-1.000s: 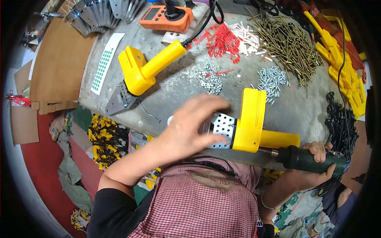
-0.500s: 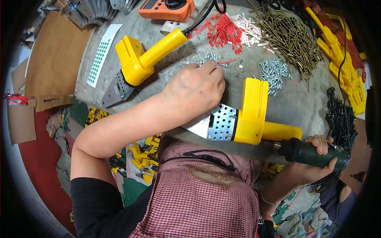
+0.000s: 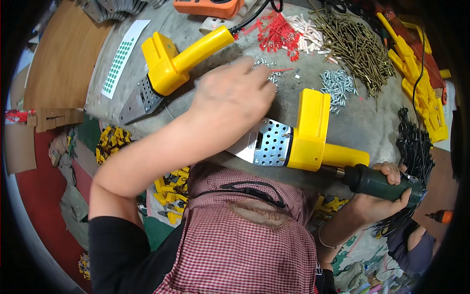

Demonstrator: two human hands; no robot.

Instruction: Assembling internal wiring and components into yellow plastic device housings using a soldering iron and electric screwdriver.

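Observation:
My left hand, slightly blurred, reaches across the bench with fingers curled beside a small pile of nuts; its fingertips are hidden. In my right hand is a dark green electric screwdriver, lying nearly level with its nose to the left, by the lower edge of a yellow-handled tool. That yellow tool lies on its side, its perforated metal plate partly beneath my left wrist. A second yellow tool, with a cord at its handle end, lies farther left.
Small screws, long brass-coloured screws, red indicator lights and white sleeves lie in heaps. An orange meter sits at the back. A sheet of green dots lies left; black cords hang right.
My left hand has shifted slightly left and back from the nuts. My right hand keeps hold of the electric screwdriver. The whole view has shifted slightly.

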